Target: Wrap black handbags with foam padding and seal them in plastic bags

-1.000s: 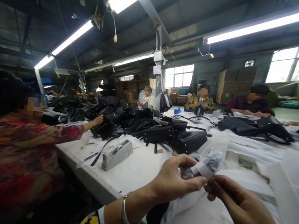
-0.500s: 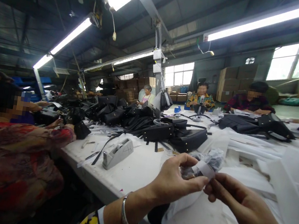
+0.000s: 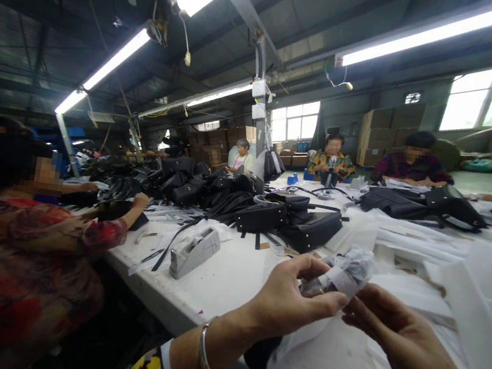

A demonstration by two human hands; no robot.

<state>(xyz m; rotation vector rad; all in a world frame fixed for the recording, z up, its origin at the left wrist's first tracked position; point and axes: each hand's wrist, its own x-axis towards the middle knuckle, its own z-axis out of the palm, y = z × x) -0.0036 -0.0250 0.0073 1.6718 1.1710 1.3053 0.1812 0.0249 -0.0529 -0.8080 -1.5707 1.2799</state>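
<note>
A plastic-wrapped bundle (image 3: 357,264), dark inside with a pale band around it, is up in front of me over the table. My left hand (image 3: 287,295) is closed around its left side, thumb below and fingers above. On the lower right of the bundle, the fingers of my right hand (image 3: 395,330) are pinched at its edge. What exactly they grip is partly hidden. Under my left wrist, a black rounded thing (image 3: 258,354) and some translucent plastic (image 3: 288,354) show at the table edge.
A grey tape dispenser (image 3: 193,254) stands left on the white table (image 3: 227,274). Black bags (image 3: 264,215) are heaped beyond it. White sheets (image 3: 477,305) cover the right side. A co-worker in a red patterned top (image 3: 32,251) is close on the left; others sit across the table.
The bundle has shifted slightly right in my hands, and my right hand has turned a little. The co-worker at left has raised the head and moved an arm to the right.
</note>
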